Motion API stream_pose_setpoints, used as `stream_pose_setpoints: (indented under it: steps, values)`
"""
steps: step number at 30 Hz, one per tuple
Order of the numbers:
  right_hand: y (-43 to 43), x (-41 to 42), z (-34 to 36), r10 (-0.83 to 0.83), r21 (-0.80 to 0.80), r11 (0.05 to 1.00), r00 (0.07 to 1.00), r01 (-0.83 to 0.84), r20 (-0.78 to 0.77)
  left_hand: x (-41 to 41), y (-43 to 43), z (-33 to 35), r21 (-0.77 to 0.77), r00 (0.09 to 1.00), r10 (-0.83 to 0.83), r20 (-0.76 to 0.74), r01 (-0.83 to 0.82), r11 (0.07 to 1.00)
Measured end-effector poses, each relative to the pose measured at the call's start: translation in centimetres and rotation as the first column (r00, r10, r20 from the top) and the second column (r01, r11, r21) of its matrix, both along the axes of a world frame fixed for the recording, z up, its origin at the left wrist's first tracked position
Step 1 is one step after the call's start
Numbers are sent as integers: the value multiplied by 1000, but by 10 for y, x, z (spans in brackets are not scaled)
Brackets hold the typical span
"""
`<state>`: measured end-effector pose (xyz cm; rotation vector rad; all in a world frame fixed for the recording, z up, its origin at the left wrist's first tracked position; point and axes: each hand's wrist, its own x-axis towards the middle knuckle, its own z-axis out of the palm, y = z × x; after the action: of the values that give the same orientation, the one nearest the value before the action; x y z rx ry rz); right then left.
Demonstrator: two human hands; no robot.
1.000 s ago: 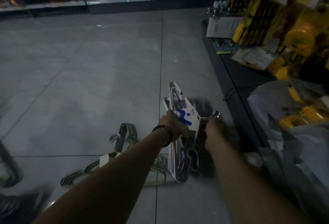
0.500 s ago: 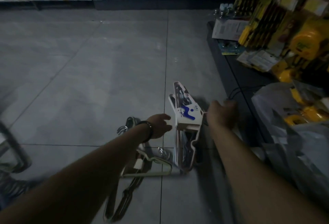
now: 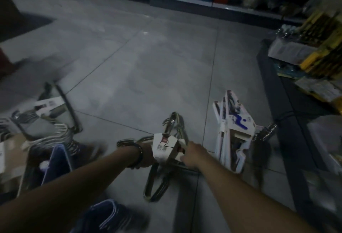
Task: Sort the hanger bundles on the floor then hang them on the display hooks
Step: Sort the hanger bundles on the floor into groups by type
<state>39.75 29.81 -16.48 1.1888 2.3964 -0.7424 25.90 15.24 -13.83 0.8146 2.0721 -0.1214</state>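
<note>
Sorting step: both hands, left hand [image 3: 148, 156] and right hand [image 3: 193, 154], grasp the cardboard label of a hanger bundle [image 3: 166, 151] on the floor [image 3: 148, 77], left of a white bundle [image 3: 231, 134]. Next, it likely needs lifting aside.

Light: dim, bluish.
Glare: faint sheen on floor tiles [image 3: 146, 33].
Blur: motion smear at left and bottom edges.
Distortion: wide-angle bowing at the edges.
</note>
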Motion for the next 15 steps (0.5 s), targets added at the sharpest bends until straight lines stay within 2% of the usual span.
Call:
stream_pose_setpoints:
  steps: [3,6,10,13,15]
  values:
    - [-14,8,-21,12,98,995,997,-19,75,1,-16,-19,-36,921,356,161,-355,934]
    - [-15,6,-26,-44,176,984,998,35,51,7,-20,-33,4,778,548,308,-577,817]
    - [-19,5,-19,-89,139,987,993,77,80,15,-16,-44,44,551,702,451,-799,599]
    - [-26,10,-19,-52,99,994,994,42,94,16,-17,-48,117,430,740,517,-892,436]
    - [-26,11,-15,-66,61,996,997,63,42,12,-19,-48,142,339,756,560,-938,316]
